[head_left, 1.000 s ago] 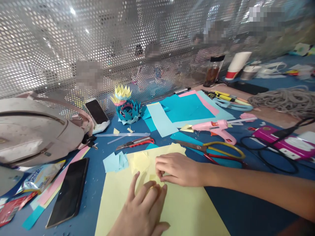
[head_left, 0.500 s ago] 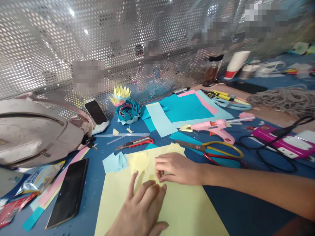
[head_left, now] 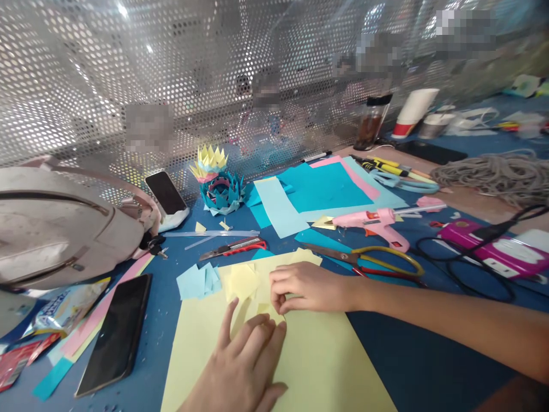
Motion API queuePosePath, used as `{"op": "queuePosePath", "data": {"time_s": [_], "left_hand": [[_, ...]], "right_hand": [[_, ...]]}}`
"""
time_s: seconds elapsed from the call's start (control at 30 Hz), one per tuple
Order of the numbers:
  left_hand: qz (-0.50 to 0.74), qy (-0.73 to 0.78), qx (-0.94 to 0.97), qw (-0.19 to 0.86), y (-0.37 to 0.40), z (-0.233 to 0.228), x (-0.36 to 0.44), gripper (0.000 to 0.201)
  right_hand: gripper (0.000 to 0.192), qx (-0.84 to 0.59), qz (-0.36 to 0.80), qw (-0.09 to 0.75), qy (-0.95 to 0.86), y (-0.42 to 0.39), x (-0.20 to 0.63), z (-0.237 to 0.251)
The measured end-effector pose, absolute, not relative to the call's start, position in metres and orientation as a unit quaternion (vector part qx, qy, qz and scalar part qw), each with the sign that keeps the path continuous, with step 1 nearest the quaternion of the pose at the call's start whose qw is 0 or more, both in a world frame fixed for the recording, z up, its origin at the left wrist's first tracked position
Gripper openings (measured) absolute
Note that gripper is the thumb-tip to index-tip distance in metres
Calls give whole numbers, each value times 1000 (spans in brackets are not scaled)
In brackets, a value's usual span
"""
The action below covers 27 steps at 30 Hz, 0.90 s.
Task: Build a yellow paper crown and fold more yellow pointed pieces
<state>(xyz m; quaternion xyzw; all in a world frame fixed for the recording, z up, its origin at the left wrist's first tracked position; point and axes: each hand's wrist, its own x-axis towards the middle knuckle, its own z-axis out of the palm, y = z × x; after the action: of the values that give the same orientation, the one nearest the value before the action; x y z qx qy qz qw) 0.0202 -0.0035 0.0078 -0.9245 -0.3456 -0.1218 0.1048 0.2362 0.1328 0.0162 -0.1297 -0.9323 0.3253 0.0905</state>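
A small pale yellow paper piece (head_left: 269,309) lies on a large yellow sheet (head_left: 326,355) and is partly hidden by my fingers. My left hand (head_left: 244,360) rests over its near edge, fingers stretched out and thumb apart. From the right, my right hand (head_left: 304,289) reaches in with curled fingers, the fingertips pinched at the small piece's right edge. Just beyond lie a stack of yellow paper squares (head_left: 242,280) and several light blue squares (head_left: 199,281). Another yellow piece (head_left: 306,257) sits behind my right hand.
Scissors (head_left: 364,258), a pink glue gun (head_left: 373,220) and a red utility knife (head_left: 231,248) lie beyond the sheet. A folded-paper lotus (head_left: 221,191) stands near the perforated metal panel. At left are a phone (head_left: 115,335) and a bag (head_left: 64,223); at right, a purple power strip (head_left: 493,246).
Both hands stay nearly in place, with slightly more of the small yellow piece showing between them. The camera view has shifted slightly.
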Motion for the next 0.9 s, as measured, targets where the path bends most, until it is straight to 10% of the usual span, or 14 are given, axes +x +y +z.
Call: {"op": "queuePosePath", "data": {"time_s": [0.9], "left_hand": [[-89,-340,-928,121,-2,12,22,55]], "right_hand": [[13,-187,180,107,-960,113,230,3]]}}
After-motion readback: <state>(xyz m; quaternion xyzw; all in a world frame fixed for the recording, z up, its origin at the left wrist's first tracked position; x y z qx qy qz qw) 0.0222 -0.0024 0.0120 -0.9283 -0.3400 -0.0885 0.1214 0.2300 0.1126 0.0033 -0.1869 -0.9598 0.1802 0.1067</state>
